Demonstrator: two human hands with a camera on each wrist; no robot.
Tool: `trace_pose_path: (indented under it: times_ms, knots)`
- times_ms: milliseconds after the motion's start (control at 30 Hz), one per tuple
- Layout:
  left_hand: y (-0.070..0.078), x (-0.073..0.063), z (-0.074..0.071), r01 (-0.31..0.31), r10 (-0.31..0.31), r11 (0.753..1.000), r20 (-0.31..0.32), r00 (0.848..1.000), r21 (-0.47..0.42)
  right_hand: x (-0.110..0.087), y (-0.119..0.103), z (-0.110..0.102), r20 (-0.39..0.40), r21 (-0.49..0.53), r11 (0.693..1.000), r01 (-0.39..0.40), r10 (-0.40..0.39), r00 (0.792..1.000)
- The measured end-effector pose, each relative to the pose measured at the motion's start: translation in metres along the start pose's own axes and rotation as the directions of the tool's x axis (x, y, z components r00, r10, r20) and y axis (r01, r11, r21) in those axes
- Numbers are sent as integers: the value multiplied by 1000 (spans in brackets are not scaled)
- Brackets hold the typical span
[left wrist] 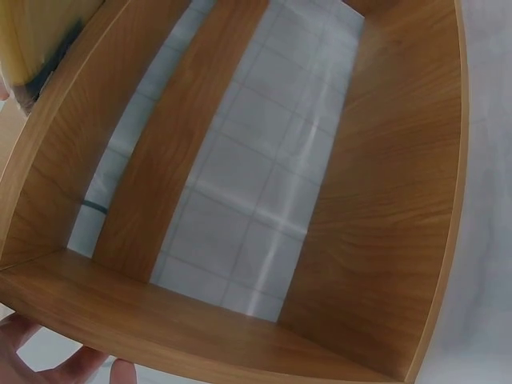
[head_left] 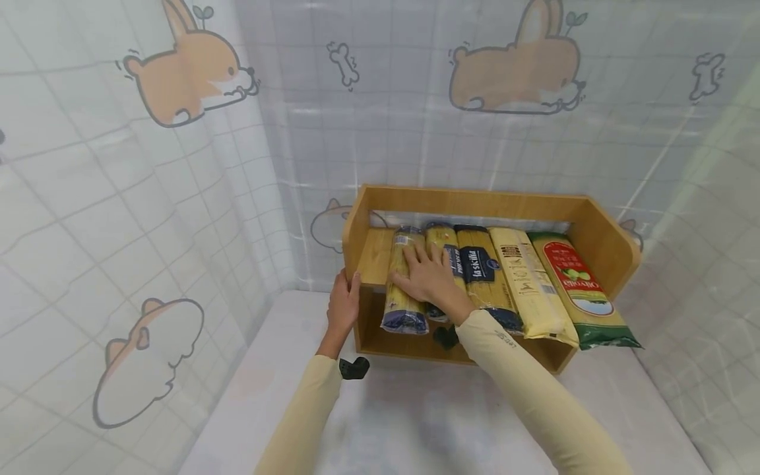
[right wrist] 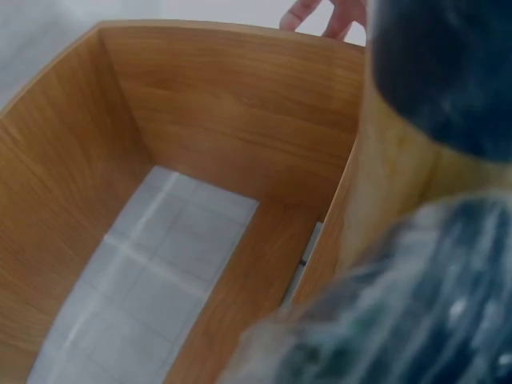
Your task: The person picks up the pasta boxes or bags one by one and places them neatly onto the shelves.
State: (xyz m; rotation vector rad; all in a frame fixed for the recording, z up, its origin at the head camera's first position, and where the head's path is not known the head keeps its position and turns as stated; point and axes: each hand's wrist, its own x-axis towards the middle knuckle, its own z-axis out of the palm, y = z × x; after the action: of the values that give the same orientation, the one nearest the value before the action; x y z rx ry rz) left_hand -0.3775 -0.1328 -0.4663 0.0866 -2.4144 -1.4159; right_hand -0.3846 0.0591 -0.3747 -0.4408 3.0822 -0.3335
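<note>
My right hand (head_left: 430,274) lies with spread fingers on the leftmost spaghetti pack (head_left: 402,310), its palm reaching over the second spaghetti pack (head_left: 441,236). Both rest on the upper board of a wooden shelf (head_left: 475,201), their blue-ended fronts jutting past its edge. In the right wrist view, clear and dark blue pack ends (right wrist: 416,296) loom close and hide the right hand. My left hand (head_left: 343,305) touches the outside of the shelf's left side panel. Its fingertips (left wrist: 76,364) show along that panel's edge in the left wrist view.
Farther right on the board lie a "la sicilia" pasta pack (head_left: 481,264), a cream pack (head_left: 528,284) and a green-ended pack with a red label (head_left: 572,274). The lower compartment (left wrist: 376,208) has an open back. Behind stands a tiled wall (head_left: 415,132) with dog drawings.
</note>
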Motion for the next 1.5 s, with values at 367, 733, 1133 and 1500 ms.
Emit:
trace_pose_path:
  times_ms: [367, 733, 1133, 1500]
  knots:
    - [0, 1, 2, -5, 5, 1000, 11, 1000, 0, 13, 7, -1, 0, -23, 1000, -17, 17, 1000]
    - [-1, -1, 4, 8, -8, 1000, 14, 1000, 4, 16, 13, 6, -36, 1, 1000, -16, 16, 999]
    - [-3, -1, 3, -11, 11, 1000, 20, 1000, 9, 6, 12, 12, -184, 38, 999, 17, -10, 983]
    - [0, 2, 2, 6, -6, 1000, 0, 1000, -17, -9, 14, 9, -229, 63, 997, 42, -27, 973]
